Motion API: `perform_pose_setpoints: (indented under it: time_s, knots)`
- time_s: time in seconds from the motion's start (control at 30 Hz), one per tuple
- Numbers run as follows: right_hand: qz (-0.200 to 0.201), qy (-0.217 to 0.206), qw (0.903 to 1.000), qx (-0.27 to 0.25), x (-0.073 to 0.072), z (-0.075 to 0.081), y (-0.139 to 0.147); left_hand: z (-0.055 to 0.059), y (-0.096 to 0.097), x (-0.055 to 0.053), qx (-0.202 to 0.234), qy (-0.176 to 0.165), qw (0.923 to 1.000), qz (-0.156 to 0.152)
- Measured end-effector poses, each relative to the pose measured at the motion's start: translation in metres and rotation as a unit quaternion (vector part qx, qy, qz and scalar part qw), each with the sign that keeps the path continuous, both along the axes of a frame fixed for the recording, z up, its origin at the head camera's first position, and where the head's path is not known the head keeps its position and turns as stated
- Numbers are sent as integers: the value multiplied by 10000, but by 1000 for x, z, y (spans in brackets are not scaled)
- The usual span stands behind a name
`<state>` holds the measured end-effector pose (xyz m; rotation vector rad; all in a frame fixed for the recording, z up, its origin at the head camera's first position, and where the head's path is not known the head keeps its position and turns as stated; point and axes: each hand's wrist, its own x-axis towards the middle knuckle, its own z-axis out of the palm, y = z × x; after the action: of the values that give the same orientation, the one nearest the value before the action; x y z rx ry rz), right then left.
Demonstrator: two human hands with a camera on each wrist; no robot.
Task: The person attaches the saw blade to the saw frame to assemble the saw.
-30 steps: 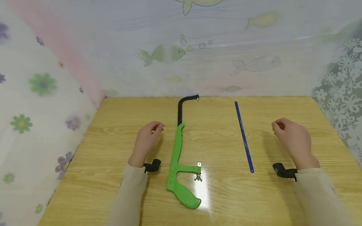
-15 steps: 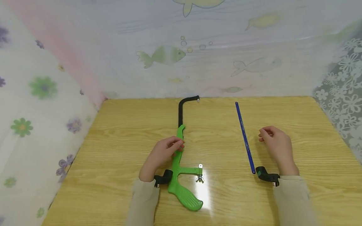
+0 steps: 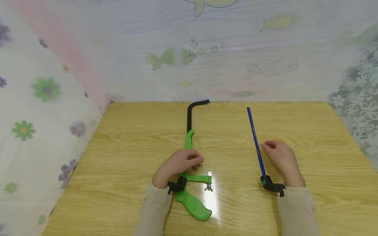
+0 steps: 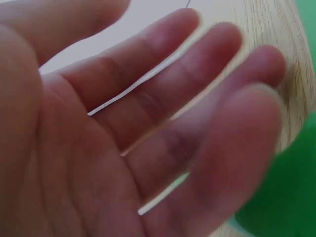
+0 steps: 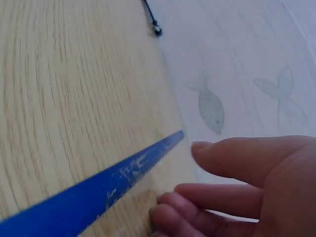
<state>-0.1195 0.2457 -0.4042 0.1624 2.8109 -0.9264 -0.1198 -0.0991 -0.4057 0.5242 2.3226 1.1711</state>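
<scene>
A green hacksaw frame (image 3: 195, 207) with a black bent front bar (image 3: 189, 119) lies on the table, its ribbed handle toward me. Over its middle hovers my left hand (image 3: 180, 165), covering part of the green body. The left wrist view shows that palm (image 4: 94, 163) with relaxed, spread fingers and nothing in them; a blurred green part (image 4: 281, 192) shows beyond. To the right lies a blue hacksaw blade (image 3: 255, 141), its near end hidden behind the wrist camera. Just right of the blade is my right hand (image 3: 282, 159), fingers loosely bent and holding nothing.
A silver wing nut (image 3: 208, 186) sits on the frame's green cross arm. The wood-grain table (image 3: 118, 147) ends at a curtain (image 3: 165, 82) printed with fish at the back. Flower-patterned sheets hang at the left and right sides.
My left hand has moved right and nearer to me, from beside the saw frame to over it. My right hand has moved left, close to the blade. Frame and blade lie still.
</scene>
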Motion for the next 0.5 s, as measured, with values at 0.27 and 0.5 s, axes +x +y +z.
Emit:
perform_pose_setpoints:
  time_s: [0.27,0.5]
  knots:
    - [466,122,9973,553,1,4,-16,4,4,5,-442,69,9987,-259]
    - [499,225,9965,633,2,2,-17,7,13,6,-990,262,9928,-626]
